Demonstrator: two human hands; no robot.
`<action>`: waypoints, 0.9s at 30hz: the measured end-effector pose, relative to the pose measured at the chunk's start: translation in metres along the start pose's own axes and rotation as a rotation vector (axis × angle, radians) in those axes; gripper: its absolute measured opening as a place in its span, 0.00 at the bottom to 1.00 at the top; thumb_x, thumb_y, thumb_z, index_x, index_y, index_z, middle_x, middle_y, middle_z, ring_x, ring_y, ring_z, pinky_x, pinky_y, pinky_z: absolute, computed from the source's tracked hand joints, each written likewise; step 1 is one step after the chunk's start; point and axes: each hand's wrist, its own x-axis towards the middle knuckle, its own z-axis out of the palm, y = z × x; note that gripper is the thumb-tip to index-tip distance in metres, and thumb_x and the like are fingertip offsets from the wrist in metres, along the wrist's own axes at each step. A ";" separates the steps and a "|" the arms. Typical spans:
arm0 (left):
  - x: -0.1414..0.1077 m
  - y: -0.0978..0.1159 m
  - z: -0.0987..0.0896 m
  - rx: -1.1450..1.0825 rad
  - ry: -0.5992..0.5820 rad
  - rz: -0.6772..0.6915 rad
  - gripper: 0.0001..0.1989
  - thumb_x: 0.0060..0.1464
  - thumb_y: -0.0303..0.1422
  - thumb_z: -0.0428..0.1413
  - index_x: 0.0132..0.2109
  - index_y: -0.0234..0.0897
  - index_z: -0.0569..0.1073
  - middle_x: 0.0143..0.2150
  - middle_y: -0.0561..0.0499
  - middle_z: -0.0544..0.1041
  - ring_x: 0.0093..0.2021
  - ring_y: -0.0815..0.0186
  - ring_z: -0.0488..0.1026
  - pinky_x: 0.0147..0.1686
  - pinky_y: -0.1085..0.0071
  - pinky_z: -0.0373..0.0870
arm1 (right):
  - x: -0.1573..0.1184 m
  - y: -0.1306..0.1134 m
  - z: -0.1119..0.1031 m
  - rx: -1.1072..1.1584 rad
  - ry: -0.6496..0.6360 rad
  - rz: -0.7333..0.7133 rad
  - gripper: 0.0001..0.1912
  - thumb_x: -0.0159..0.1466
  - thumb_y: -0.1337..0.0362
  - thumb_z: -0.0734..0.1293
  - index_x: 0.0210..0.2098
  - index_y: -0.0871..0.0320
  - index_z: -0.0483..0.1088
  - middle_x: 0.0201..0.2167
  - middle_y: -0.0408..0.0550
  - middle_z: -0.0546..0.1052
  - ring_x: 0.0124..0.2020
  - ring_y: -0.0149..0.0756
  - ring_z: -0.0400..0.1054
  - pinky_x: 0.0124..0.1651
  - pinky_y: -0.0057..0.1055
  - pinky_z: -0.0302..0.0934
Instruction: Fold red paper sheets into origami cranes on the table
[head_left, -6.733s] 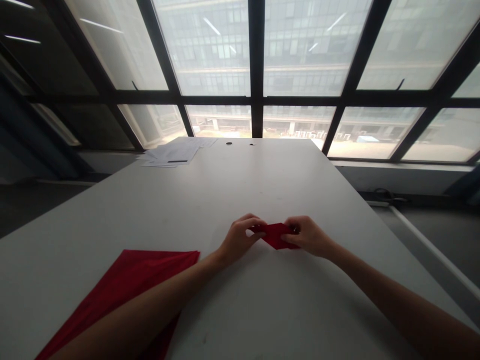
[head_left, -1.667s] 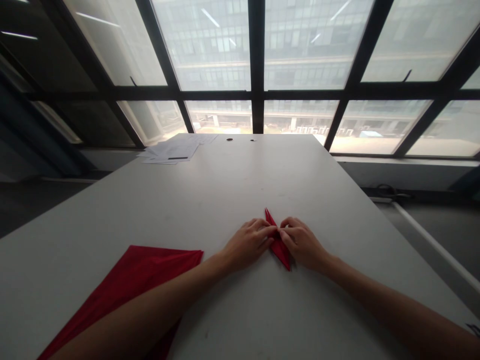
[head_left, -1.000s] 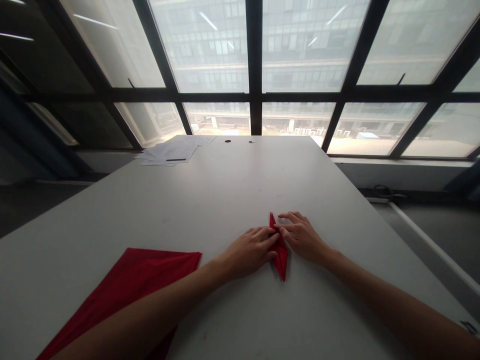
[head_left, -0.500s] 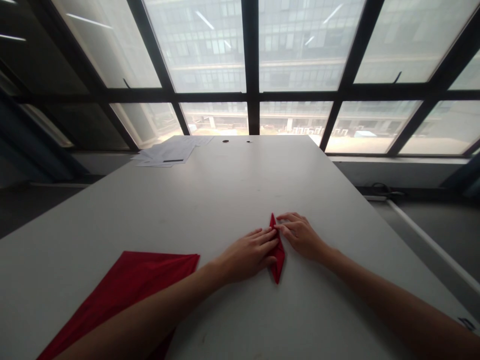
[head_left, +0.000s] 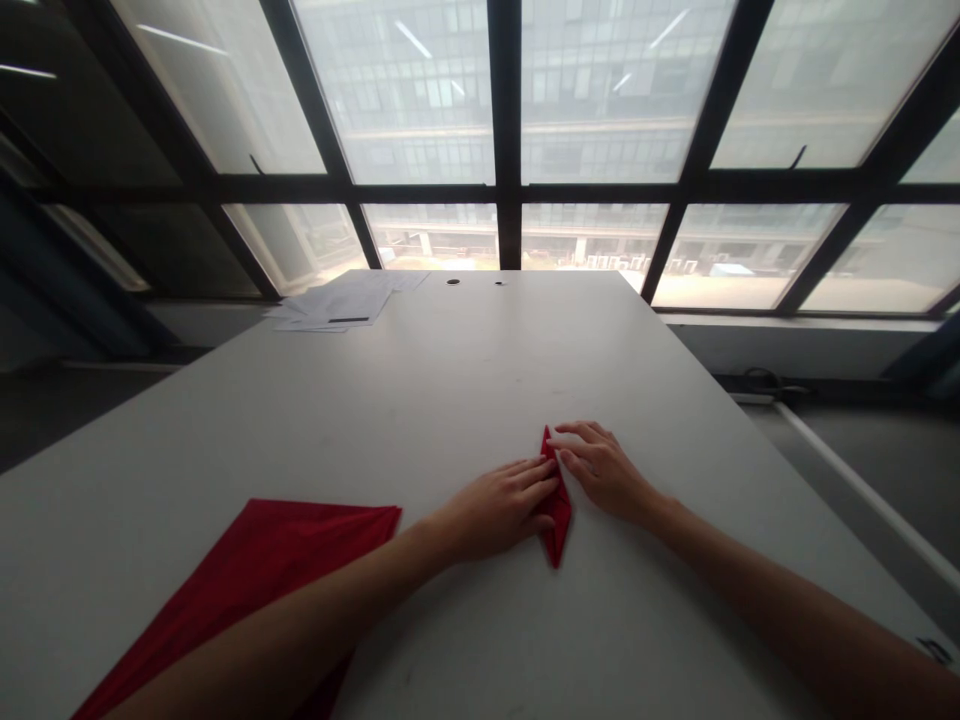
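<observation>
A narrow, pointed piece of folded red cloth (head_left: 558, 530) lies on the white table, its long side running away from me. My left hand (head_left: 499, 508) rests flat across its middle, fingers stretched out and pressing on it. At its upper right edge is my right hand (head_left: 600, 468), fingers apart, with the fingertips at the cloth near its far point. A larger folded red cloth (head_left: 270, 560) lies at the lower left, partly hidden under my left forearm.
White papers (head_left: 337, 300) are spread at the far left of the table (head_left: 480, 370). Two small dark spots or holes show near the far edge. Large framed windows stand behind it. Beyond the right edge, a white bar and a dark cable run near the floor.
My right index finger has moved slightly away along the narrow cloth, toward its far point. My left hand stays pressed on the cloth. The view has shifted very slightly.
</observation>
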 end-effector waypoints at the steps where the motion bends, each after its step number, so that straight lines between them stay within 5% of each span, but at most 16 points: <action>1: 0.000 0.000 0.000 -0.003 0.000 -0.002 0.23 0.65 0.40 0.52 0.62 0.34 0.65 0.65 0.39 0.67 0.67 0.57 0.61 0.67 0.58 0.59 | -0.001 0.000 -0.001 -0.020 -0.028 -0.024 0.18 0.72 0.60 0.56 0.55 0.46 0.73 0.61 0.48 0.69 0.63 0.44 0.58 0.63 0.48 0.53; 5: 0.002 0.002 -0.001 0.004 -0.015 -0.013 0.23 0.66 0.39 0.52 0.62 0.33 0.65 0.64 0.39 0.68 0.67 0.57 0.61 0.67 0.60 0.58 | 0.001 0.004 -0.004 -0.138 -0.164 -0.066 0.20 0.73 0.55 0.54 0.61 0.41 0.66 0.70 0.46 0.56 0.70 0.50 0.47 0.66 0.58 0.45; 10: 0.003 0.002 -0.001 0.003 -0.005 0.002 0.21 0.66 0.39 0.51 0.60 0.33 0.67 0.65 0.38 0.66 0.67 0.57 0.61 0.66 0.60 0.59 | 0.011 0.020 0.002 -0.241 -0.171 0.030 0.24 0.72 0.49 0.54 0.66 0.42 0.59 0.73 0.50 0.48 0.72 0.55 0.39 0.66 0.65 0.37; 14: 0.003 0.002 -0.001 0.008 -0.014 -0.021 0.20 0.67 0.39 0.50 0.60 0.33 0.68 0.65 0.38 0.66 0.66 0.57 0.63 0.66 0.60 0.60 | 0.015 0.024 0.003 -0.228 -0.134 0.100 0.29 0.72 0.49 0.51 0.69 0.50 0.53 0.73 0.54 0.46 0.73 0.53 0.37 0.67 0.64 0.37; 19: -0.001 0.001 0.000 0.007 -0.037 -0.037 0.24 0.67 0.41 0.49 0.64 0.32 0.64 0.67 0.37 0.63 0.69 0.56 0.58 0.67 0.59 0.57 | 0.009 0.018 -0.008 -0.102 -0.266 -0.119 0.27 0.74 0.53 0.49 0.71 0.47 0.47 0.72 0.47 0.51 0.73 0.40 0.40 0.71 0.53 0.33; 27: -0.005 -0.003 0.003 0.025 -0.138 -0.049 0.36 0.66 0.51 0.42 0.72 0.35 0.45 0.73 0.40 0.48 0.73 0.57 0.45 0.70 0.56 0.45 | 0.005 0.014 -0.008 -0.252 -0.273 -0.020 0.33 0.72 0.46 0.45 0.71 0.54 0.48 0.71 0.50 0.50 0.73 0.47 0.36 0.68 0.64 0.22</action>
